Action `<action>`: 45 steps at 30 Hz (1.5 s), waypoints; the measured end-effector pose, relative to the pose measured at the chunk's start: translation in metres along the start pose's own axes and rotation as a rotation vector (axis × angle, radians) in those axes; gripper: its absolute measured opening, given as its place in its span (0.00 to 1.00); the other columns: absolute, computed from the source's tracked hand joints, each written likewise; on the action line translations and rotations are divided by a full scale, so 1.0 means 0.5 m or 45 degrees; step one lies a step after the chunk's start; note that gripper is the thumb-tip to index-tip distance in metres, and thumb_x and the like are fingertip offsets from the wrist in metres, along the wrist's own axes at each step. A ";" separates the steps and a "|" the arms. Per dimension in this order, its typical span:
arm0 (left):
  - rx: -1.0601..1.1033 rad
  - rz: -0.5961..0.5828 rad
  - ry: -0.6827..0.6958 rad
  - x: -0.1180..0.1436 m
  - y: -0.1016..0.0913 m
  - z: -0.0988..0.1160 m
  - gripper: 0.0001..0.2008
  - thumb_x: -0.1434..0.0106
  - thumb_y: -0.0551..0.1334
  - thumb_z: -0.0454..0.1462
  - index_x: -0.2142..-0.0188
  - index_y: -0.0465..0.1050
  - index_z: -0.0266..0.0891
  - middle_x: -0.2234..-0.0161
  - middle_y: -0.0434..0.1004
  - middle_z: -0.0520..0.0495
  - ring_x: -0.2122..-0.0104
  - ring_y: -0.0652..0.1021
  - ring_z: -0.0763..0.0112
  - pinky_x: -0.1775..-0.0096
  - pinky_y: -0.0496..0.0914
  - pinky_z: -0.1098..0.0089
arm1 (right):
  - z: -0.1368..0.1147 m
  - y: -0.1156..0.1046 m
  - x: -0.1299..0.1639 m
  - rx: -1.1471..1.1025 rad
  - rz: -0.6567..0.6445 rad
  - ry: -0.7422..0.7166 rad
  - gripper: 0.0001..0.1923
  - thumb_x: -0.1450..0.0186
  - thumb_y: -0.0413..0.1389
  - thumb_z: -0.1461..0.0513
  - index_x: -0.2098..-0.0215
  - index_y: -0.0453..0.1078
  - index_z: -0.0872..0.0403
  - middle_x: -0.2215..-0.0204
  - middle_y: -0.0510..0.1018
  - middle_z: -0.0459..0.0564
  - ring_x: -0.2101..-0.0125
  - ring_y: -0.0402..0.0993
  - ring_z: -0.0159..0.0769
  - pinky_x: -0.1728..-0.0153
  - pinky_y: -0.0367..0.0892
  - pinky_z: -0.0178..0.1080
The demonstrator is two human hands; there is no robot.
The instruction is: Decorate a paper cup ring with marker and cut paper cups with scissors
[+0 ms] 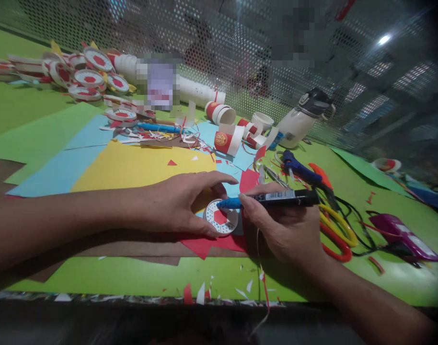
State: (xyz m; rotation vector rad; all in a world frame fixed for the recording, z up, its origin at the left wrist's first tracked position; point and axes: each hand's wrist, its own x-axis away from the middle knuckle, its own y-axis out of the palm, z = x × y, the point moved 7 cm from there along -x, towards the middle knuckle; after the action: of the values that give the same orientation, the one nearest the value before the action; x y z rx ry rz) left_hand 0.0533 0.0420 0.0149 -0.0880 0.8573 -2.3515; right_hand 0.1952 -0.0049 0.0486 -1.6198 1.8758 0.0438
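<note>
Head view: a green tabletop seen from its near edge, a mesh screen along the far edge.
Far left corner: a heap of discs with red centres.
Left half: sheets of blue, yellow and brown paper, overlapping, strewn with scraps.
Left hand: lies flat near the middle of the tabletop, grip loose, thumb and fingers pressing the rim of a disc.
Disc: white with a red hexagon centre, flat on red paper close to the near edge.
Right hand: grip closed around a marker, blue tip touching the top of the disc.
Far middle: paper cups, some lying on their sides.
Far right: a white bottle lying tilted by the mesh.
Right half: a blue tool, scissors just beside the right hand, a purple tool nearer the right edge.
</note>
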 end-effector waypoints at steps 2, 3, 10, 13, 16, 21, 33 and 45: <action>-0.008 0.010 0.003 0.000 -0.001 0.001 0.37 0.46 0.70 0.39 0.39 0.58 0.41 0.50 0.73 0.48 0.52 0.75 0.65 0.52 0.67 0.69 | -0.001 0.004 0.000 0.018 -0.051 -0.022 0.04 0.41 0.63 0.65 0.73 0.74 0.53 0.79 0.79 0.43 0.79 0.75 0.30 0.77 0.73 0.31; -0.006 0.015 0.000 0.000 -0.001 0.001 0.37 0.46 0.71 0.39 0.39 0.58 0.41 0.50 0.73 0.48 0.52 0.75 0.65 0.52 0.67 0.70 | -0.002 0.006 0.001 0.030 -0.071 -0.033 0.04 0.40 0.62 0.65 0.73 0.74 0.53 0.80 0.78 0.43 0.79 0.75 0.30 0.78 0.72 0.31; 0.012 0.016 -0.040 0.000 0.001 -0.004 0.39 0.47 0.71 0.39 0.39 0.57 0.42 0.50 0.73 0.47 0.52 0.75 0.64 0.51 0.67 0.68 | -0.010 0.008 0.009 0.161 -0.177 -0.129 0.05 0.38 0.61 0.64 0.72 0.73 0.52 0.79 0.77 0.42 0.79 0.72 0.27 0.76 0.69 0.30; 0.019 0.015 -0.042 0.002 0.002 -0.006 0.39 0.47 0.71 0.39 0.38 0.57 0.42 0.50 0.73 0.47 0.52 0.75 0.64 0.50 0.68 0.67 | -0.010 0.008 0.012 0.215 -0.197 -0.139 0.04 0.37 0.60 0.63 0.71 0.73 0.52 0.79 0.76 0.42 0.79 0.71 0.27 0.78 0.67 0.30; 0.049 0.010 -0.043 0.003 0.004 -0.006 0.40 0.46 0.70 0.38 0.37 0.56 0.43 0.49 0.73 0.47 0.51 0.75 0.63 0.50 0.68 0.67 | -0.011 0.009 0.011 0.233 -0.195 -0.144 0.05 0.37 0.60 0.63 0.72 0.73 0.53 0.80 0.76 0.42 0.80 0.71 0.27 0.78 0.67 0.30; 0.210 -0.034 -0.033 0.005 0.010 -0.003 0.39 0.45 0.69 0.36 0.37 0.54 0.46 0.47 0.72 0.48 0.47 0.73 0.64 0.46 0.66 0.65 | -0.007 0.011 0.010 0.124 -0.191 -0.105 0.04 0.37 0.60 0.64 0.71 0.74 0.52 0.78 0.78 0.42 0.78 0.73 0.28 0.75 0.70 0.31; 0.057 0.015 -0.153 -0.001 -0.004 -0.009 0.41 0.49 0.71 0.43 0.38 0.57 0.46 0.49 0.74 0.46 0.48 0.74 0.58 0.46 0.66 0.60 | -0.014 -0.036 0.000 0.081 0.175 -0.111 0.05 0.39 0.61 0.64 0.73 0.73 0.51 0.80 0.75 0.41 0.80 0.72 0.30 0.78 0.69 0.33; 0.140 0.007 -0.097 0.000 0.003 -0.016 0.42 0.48 0.71 0.40 0.37 0.55 0.46 0.47 0.74 0.44 0.47 0.74 0.57 0.45 0.66 0.58 | -0.013 -0.017 0.008 0.044 -0.092 -0.085 0.05 0.36 0.58 0.65 0.64 0.74 0.50 0.69 0.79 0.42 0.71 0.77 0.31 0.66 0.74 0.36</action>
State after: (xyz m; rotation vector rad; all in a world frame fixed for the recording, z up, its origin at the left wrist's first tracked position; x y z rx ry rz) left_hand 0.0520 0.0453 0.0078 -0.1287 0.6896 -2.3686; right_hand 0.1996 -0.0132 0.0550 -1.6412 1.7574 0.0335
